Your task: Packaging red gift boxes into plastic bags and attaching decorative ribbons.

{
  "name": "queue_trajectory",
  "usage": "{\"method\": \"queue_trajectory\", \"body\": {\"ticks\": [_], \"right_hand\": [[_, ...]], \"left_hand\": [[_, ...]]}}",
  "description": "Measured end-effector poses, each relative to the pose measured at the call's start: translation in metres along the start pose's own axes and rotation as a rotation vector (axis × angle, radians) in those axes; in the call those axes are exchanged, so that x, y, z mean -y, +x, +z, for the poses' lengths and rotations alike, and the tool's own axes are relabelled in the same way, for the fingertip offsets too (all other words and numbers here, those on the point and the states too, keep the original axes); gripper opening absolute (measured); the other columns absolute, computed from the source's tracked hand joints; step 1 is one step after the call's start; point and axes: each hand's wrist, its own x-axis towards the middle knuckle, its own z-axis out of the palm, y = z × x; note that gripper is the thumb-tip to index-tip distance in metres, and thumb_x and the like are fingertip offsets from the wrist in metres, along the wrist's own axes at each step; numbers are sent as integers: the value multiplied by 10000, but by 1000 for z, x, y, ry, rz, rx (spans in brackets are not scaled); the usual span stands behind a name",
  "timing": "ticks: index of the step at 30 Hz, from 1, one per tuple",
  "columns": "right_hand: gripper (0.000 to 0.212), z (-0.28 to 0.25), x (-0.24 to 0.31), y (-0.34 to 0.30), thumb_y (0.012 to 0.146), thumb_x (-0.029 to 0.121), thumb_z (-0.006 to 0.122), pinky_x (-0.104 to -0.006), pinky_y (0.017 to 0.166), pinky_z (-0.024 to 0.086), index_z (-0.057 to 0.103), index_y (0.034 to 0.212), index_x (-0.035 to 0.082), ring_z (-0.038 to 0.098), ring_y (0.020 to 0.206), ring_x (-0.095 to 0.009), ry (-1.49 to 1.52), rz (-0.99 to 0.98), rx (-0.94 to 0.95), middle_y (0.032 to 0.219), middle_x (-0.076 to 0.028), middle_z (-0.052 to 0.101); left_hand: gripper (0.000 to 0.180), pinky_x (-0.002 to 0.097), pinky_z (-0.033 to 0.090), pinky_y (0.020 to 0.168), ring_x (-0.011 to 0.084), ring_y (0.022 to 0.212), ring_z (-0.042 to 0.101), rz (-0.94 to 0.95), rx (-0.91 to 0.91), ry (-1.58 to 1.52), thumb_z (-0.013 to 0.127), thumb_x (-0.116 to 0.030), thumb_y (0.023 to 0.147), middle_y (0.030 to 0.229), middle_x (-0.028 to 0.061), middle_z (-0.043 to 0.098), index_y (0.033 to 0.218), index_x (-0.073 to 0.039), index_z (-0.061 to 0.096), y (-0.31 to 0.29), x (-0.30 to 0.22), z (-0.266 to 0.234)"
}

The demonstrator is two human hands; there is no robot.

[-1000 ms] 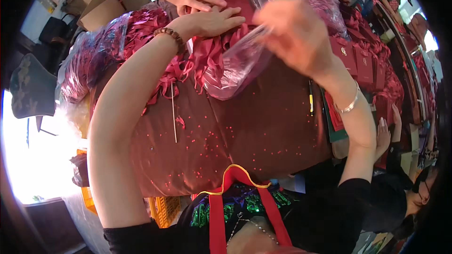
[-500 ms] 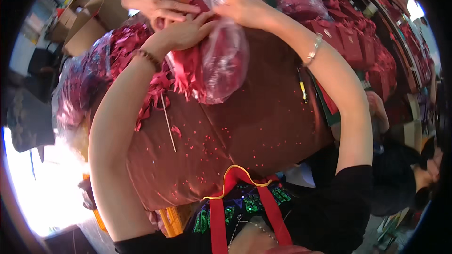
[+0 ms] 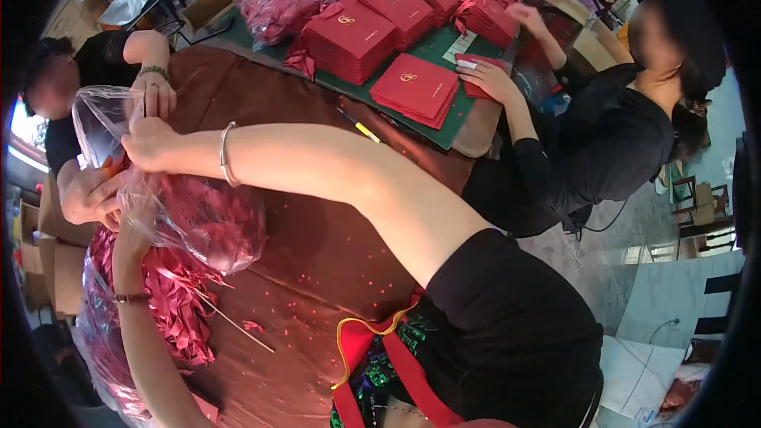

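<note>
A clear plastic bag (image 3: pixel 210 226) filled with red ribbon pieces lies at the table's left side, its loose film rising toward the far left. My right hand (image 3: pixel 152 146) is closed on the film near the bag's mouth. My left hand (image 3: pixel 135 231) is at the bag's near left side, partly behind film, its fingers hidden. Across from me a co-worker's hand (image 3: pixel 91 194) touches the same bag, and that person's other hand (image 3: pixel 157 97) is beside the upper film. Beneath the bag, a heap of red ribbons (image 3: pixel 178 301) spills out beside my left forearm.
Stacks of red gift bags (image 3: pixel 349 36) stand on a green mat (image 3: pixel 468 123). A second co-worker's hand (image 3: pixel 487 79) rests on flat red bags at the right. A yellow-black pen (image 3: pixel 365 131) and a thin white stick (image 3: pixel 234 321) lie on the brown cloth (image 3: pixel 317 230).
The view has swung right, bringing the gift bag stacks and the right-hand co-worker into sight. Both my hands stay at the plastic bag, the right one still gripping its film.
</note>
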Motion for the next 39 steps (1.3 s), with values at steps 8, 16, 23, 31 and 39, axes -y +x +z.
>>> {"method": "queue_trajectory", "body": {"ticks": [8,16,23,31,39], "right_hand": [[299,-17,33,-18,803,329,487,-429,667,516,668,775,93,643,755,-324,-273,-472,247,794,-142,654],[448,-32,23,-15,792,483,573,-404,891,454,668,957,78,589,1029,-332,-174,-147,453,1059,-162,633],[413,-37,28,-18,724,401,702,-392,795,484,669,947,55,625,907,-326,-244,-244,446,949,-173,658],[397,-31,15,-13,725,385,705,-377,779,475,673,942,54,626,868,-324,-316,-285,407,886,-171,666],[486,-38,26,-11,748,484,673,-382,793,453,678,919,29,616,858,-318,-339,-236,436,862,-175,664]], "left_hand": [[378,331,401,920,210,1042,529,128,-617,-492,384,-237,946,1169,103,570,1185,-5,562,-42,56,37],[325,263,452,824,182,890,612,56,-798,-947,361,-131,916,947,122,651,1005,53,614,-43,-20,-24],[219,395,486,767,329,834,624,-462,-1116,-436,482,-89,842,944,150,639,1018,-28,596,-69,-30,29],[601,466,423,779,352,993,581,-452,-789,-357,512,-254,868,1069,178,620,1361,-64,226,-105,-42,53],[324,394,299,900,196,1001,484,-115,-176,485,648,-317,737,945,-10,599,1009,-143,629,-161,-62,36]]}}
